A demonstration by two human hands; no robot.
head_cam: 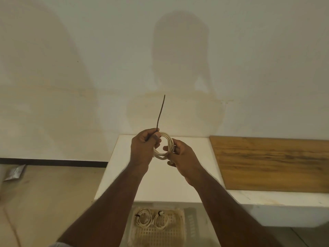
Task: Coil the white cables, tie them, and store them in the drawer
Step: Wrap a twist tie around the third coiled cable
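A: Item one, far left of the fingers?
B: A crumpled silver packet (15, 172) on the floor (53, 184), well apart from both hands.

A: Item two?
B: Left hand (142, 148), raised above the white tabletop (124, 175). Its fingers (157, 135) are curled, thumb and forefinger pinching a thin dark tie (160, 113) whose free end stands up past the fingertips toward the wall (106, 50).

A: Item three?
B: Coiled white cable (164, 146), several loops, held in the air between the two hands, touching both. Whether the tie already passes round the coil cannot be told.

A: Item four?
B: Right hand (183, 157), just right of the coil. Its fingers (168, 148) are curled round the right side of the loops, gripping them.

A: Below the fingers?
B: A perforated cream drawer basket (176, 234), standing open under the tabletop edge. Inside, two white cable coils (153, 220) lie side by side, each bound with a dark tie.

A: Last item, right of the fingers?
B: A wooden board (270, 163) lying flat on the tabletop, well apart from the right hand.
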